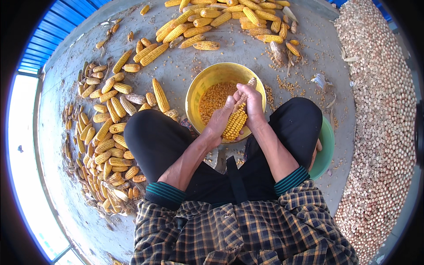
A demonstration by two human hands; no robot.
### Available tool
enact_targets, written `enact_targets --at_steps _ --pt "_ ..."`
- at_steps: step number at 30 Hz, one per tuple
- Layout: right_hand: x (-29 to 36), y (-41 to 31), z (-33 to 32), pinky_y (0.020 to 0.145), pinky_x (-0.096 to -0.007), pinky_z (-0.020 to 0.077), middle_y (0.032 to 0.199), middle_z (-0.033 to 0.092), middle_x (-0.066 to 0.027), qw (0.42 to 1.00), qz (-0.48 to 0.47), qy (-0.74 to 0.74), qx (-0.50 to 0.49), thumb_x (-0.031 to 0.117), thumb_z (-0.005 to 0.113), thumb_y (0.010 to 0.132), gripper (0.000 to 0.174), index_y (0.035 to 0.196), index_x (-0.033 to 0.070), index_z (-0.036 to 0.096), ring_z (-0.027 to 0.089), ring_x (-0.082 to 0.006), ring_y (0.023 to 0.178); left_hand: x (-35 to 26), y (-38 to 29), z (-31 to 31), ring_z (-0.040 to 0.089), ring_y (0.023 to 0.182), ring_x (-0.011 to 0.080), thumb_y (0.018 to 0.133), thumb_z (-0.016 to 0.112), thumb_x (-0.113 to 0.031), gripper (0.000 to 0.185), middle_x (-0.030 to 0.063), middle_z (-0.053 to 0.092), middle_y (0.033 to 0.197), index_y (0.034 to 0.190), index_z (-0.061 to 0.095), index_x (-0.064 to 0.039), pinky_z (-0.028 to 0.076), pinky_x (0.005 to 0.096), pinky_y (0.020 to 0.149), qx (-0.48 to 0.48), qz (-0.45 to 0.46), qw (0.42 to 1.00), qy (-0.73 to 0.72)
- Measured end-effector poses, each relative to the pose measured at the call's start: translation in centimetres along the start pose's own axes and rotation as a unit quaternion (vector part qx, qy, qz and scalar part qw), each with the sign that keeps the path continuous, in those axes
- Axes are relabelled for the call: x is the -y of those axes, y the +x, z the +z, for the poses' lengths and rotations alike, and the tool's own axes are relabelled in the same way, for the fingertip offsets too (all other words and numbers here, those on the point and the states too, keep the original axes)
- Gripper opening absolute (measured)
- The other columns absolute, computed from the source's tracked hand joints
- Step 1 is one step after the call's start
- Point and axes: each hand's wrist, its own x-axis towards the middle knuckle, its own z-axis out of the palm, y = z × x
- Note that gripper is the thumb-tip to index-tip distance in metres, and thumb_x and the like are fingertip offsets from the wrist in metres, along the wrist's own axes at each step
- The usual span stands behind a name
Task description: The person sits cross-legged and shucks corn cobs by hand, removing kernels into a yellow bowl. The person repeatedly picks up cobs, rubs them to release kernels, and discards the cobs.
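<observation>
Between my knees stands a yellow bucket (pixel 195 89) with loose corn kernels (pixel 213 99) in its bottom. Over its right side I hold a partly shelled corn cob (pixel 236 123), tilted with its bare end up and away from me. Yellow kernels still cover the lower half of the cob; the upper part is stripped. My left hand (pixel 219 121) grips the kernel-covered part from the left, thumb raised along the cob. My right hand (pixel 250 102) is wrapped around the bare upper part. The fingers beneath the cob are partly hidden.
Whole corn ears (pixel 109 152) lie heaped on the concrete floor to my left, and another pile of ears (pixel 212 16) lies ahead. A green basin (pixel 326 152) with cobs sits beside my right knee. A large stack of bare cobs (pixel 377 132) runs along the right.
</observation>
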Motion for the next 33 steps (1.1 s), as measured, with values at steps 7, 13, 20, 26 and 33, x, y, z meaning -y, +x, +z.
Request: enact_targets --at_steps 7,13,20,26,33 --pt "-0.9 -0.1 0.4 0.052 -0.0265 0.0399 0.065 0.056 -0.0015 0.996 -0.033 -0.035 -0.074 0.021 0.067 0.081 0.017 0.077 0.006 0.061 0.051 -0.01 0.055 1.3 1.4 -0.4 0.061 0.058 0.0148 0.1 0.038 -0.051 0.052 0.0068 0.063 0.083 0.106 0.058 -0.003 0.05 0.0262 0.044 -0.016 0.171 0.98 0.098" --pt "-0.2 -0.2 0.5 0.052 -0.0274 0.0415 0.064 0.056 -0.0036 0.999 -0.016 -0.01 -0.038 0.021 0.066 0.083 0.017 0.076 0.006 0.061 0.053 -0.0123 0.055 0.2 0.7 -0.6 0.062 0.056 0.017 0.1 0.039 -0.048 0.05 0.0074 0.064 0.083 0.108 0.059 -0.003 0.051 0.0278 0.042 -0.048 0.01 0.999 0.001" --pt "-0.2 0.0 0.3 0.052 -0.0289 0.0441 0.064 0.056 -0.0053 0.999 0.008 0.025 -0.03 0.02 0.065 0.084 0.016 0.079 0.005 0.061 0.054 -0.0152 0.054 0.1 0.5 -0.5 0.063 0.055 0.0183 0.1 0.041 -0.044 0.046 0.0078 0.064 0.08 0.109 0.058 -0.002 0.051 0.0307 0.042 -0.012 0.046 0.997 0.06" --pt "0.2 -0.1 0.4 0.054 -0.0309 0.0463 0.064 0.054 -0.0053 0.999 0.023 0.041 -0.021 0.02 0.064 0.085 0.017 0.079 0.006 0.057 0.055 -0.017 0.056 0.1 0.5 -0.7 0.064 0.057 0.0185 0.1 0.04 -0.044 0.046 0.0091 0.064 0.083 0.108 0.057 -0.001 0.051 0.0314 0.042 -0.039 0.016 0.999 -0.015" --pt "0.6 0.4 0.1 0.058 -0.0334 0.0459 0.061 0.049 -0.003 0.99 0.038 0.132 -0.027 0.024 0.062 0.086 0.022 0.074 0.013 0.047 0.05 -0.0175 0.055 -0.4 -0.4 -0.6 0.059 0.053 0.0174 0.1 0.041 -0.045 0.047 0.0096 0.062 0.077 0.104 0.058 -0.001 0.045 0.0291 0.038 0.059 0.01 0.998 0.013"
